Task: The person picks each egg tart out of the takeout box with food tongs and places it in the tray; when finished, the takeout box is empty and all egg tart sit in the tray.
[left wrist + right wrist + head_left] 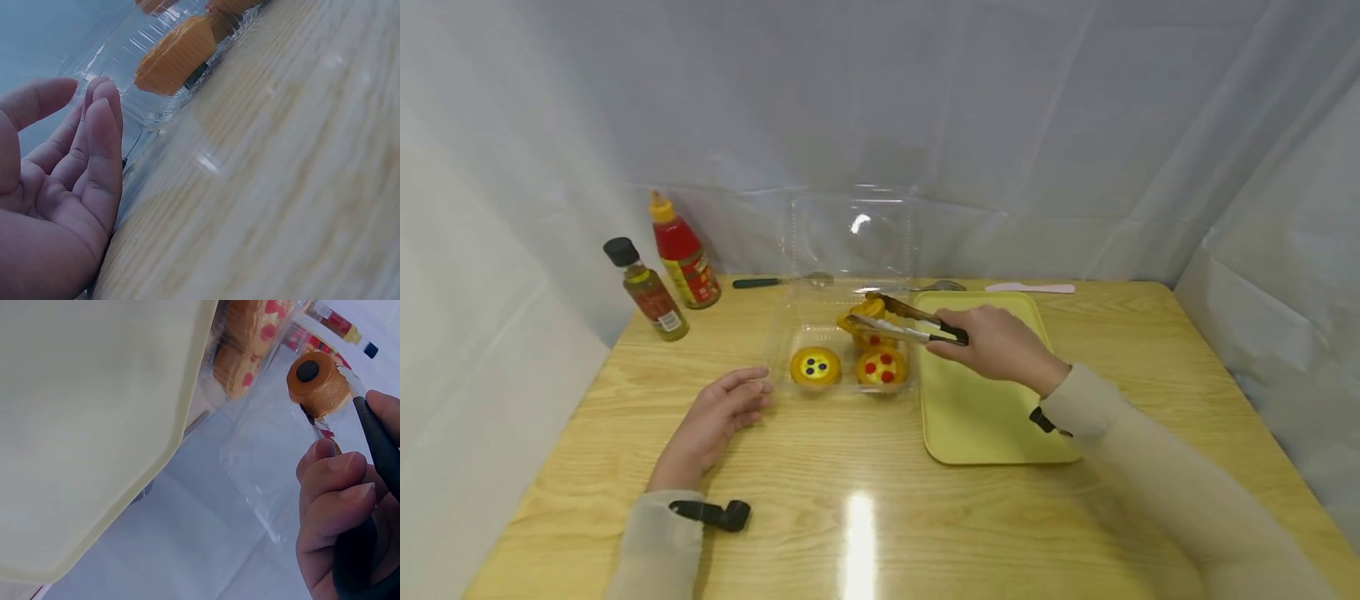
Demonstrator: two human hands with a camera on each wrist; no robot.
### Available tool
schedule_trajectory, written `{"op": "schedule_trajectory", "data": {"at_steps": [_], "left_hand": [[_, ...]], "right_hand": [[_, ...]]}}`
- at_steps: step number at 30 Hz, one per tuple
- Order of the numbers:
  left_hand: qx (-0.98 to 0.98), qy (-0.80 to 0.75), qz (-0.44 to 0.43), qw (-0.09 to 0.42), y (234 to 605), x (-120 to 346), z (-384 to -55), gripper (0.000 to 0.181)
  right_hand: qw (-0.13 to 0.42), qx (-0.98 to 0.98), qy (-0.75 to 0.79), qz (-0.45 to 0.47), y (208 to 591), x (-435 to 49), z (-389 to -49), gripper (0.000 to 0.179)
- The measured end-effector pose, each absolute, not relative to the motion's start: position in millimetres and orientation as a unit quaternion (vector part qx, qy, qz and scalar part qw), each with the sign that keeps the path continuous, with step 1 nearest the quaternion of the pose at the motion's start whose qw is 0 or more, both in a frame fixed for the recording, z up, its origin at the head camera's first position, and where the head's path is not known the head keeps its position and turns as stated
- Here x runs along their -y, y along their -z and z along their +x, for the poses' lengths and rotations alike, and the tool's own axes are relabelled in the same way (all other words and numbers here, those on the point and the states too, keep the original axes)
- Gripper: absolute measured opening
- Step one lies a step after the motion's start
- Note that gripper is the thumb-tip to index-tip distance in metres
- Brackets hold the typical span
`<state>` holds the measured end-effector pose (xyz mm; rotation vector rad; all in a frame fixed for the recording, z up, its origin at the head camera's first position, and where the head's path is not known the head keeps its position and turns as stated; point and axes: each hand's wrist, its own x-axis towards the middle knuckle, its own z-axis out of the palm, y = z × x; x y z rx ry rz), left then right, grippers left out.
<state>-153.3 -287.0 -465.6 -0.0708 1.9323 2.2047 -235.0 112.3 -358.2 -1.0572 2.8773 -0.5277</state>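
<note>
My right hand (996, 346) grips black-handled metal tongs (895, 332). Between their tips is a toy tart (317, 387), tilted, with a black dot on its underside in the right wrist view. It is over the back right of an opened clear plastic container (812, 333). Inside sit a tart with blue berries (815, 365) at front left and a tart with red pieces (880, 367) at front right; another red-topped tart shows partly beneath the held one. My left hand (718, 417) lies at the container's left side, fingers relaxed, holding nothing; whether it touches the plastic I cannot tell.
Right of the container lies a yellow tray (985, 425), partly under my right arm. A red sauce bottle (685, 258) and a black-capped bottle (651, 296) stand back left. Along the rear edge are a green-handled spoon (758, 282), a fork (947, 285) and a pink knife (1030, 288).
</note>
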Motion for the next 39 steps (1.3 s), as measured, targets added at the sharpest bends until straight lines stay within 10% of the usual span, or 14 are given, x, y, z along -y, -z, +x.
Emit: {"op": "schedule_trajectory", "data": {"at_steps": [39], "left_hand": [[-0.647,-0.755,-0.006,0.104,470.9,291.6,-154.3,0.043]], "right_hand": [[0.050,-0.965,0.119,-0.228,385.9,-194.3,-256.8,0.070]]}}
